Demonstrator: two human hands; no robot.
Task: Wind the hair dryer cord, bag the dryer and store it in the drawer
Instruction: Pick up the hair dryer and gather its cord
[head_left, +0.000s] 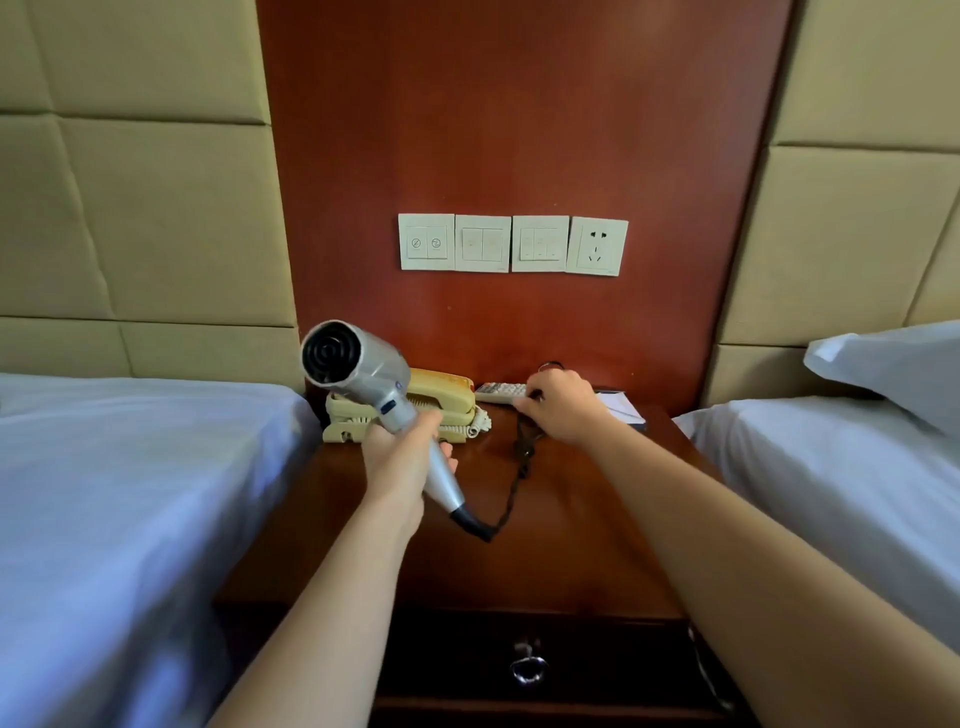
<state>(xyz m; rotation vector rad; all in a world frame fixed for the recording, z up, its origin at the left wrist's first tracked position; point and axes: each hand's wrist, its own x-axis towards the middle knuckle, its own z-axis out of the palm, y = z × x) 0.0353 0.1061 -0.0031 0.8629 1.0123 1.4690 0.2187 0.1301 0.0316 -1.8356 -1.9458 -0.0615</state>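
My left hand (402, 460) grips the handle of a silver hair dryer (358, 366) and holds it above the wooden nightstand (561, 545), barrel pointing up and to the left. Its black coiled cord (511, 493) runs from the handle's lower end up to my right hand (563, 405). That hand holds the cord near the back of the nightstand top, fingers curled round it. The far end of the cord is hidden behind my right hand. The nightstand's drawer (457, 660) is shut, with a metal ring pull (527, 667) at its front.
A yellowed telephone (441, 397) sits at the back left of the nightstand, a remote control (498, 392) and a paper card (621, 405) behind my right hand. Wall switches and a socket (596, 247) are above. White beds (130, 467) flank both sides, with a pillow (893, 369) on the right one.
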